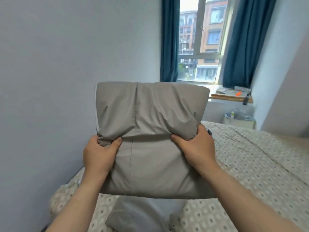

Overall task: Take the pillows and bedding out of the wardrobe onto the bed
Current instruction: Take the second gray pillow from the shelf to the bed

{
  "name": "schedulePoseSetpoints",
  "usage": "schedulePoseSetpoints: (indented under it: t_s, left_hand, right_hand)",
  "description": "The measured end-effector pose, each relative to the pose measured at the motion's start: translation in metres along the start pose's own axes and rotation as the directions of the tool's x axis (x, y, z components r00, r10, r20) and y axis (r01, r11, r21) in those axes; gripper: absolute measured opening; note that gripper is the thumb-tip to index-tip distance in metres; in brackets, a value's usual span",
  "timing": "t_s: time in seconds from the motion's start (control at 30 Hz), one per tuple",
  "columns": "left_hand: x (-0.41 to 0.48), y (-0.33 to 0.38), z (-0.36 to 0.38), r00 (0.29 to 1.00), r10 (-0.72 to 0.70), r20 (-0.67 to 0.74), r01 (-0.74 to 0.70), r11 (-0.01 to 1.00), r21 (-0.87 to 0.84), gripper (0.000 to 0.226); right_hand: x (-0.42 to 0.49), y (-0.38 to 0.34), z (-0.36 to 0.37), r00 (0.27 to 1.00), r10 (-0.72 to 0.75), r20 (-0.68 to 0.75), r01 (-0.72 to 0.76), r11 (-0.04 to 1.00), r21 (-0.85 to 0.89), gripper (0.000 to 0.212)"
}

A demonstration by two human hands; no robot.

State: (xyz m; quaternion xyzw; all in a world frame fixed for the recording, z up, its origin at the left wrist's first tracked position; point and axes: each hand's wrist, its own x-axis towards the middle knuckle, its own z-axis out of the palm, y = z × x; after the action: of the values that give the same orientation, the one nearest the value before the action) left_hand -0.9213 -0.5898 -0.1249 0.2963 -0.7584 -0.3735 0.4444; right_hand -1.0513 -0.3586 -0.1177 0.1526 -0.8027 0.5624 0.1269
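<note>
A grey folded bundle of bedding (150, 114) hangs in the air in front of me, above the bed (250, 156). My left hand (98, 154) grips its left side, thumb on the front and fingers behind. On the right side my right hand (197, 148) grips it the same way, bunching the cloth. Below the bundle, a second grey folded piece (137, 215) lies on the bed near the bottom of the view. The bed has a beige sheet with a dotted pattern. The wardrobe is out of view.
A plain wall (58, 81) runs along the bed's left side. A window (199, 41) with blue curtains (168, 39) stands at the far end, its sill (232, 96) holding small items. A small white cabinet (239, 121) sits beyond the bed at the right.
</note>
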Motion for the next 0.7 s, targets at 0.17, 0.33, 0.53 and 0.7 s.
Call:
schedulePoseSetpoints:
  t_s: [0.17, 0.33, 0.53, 0.7]
  left_hand:
    - [-0.035, -0.059, 0.119, 0.954, -0.098, 0.285, 0.095, 0.995, 0.022, 0.038]
    - [-0.124, -0.132, 0.208, 0.805, -0.246, 0.540, 0.233, 0.968, 0.093, 0.040]
    - [-0.223, -0.191, 0.279, 0.647, -0.363, 0.671, 0.288, 0.931, 0.225, 0.040]
    - [-0.281, -0.249, 0.314, 0.628, -0.399, 0.668, 0.239, 0.916, 0.323, 0.038]
  right_hand:
    - [-0.016, 0.114, -0.008, 0.963, 0.237, -0.131, -0.254, 0.958, -0.133, 0.053]
    - [-0.061, 0.234, -0.030, 0.873, 0.434, -0.221, -0.480, 0.841, -0.247, 0.054]
    - [-0.122, 0.352, -0.054, 0.782, 0.561, -0.273, -0.623, 0.719, -0.307, 0.053]
    - [-0.166, 0.436, -0.045, 0.728, 0.626, -0.281, -0.686, 0.652, -0.324, 0.054]
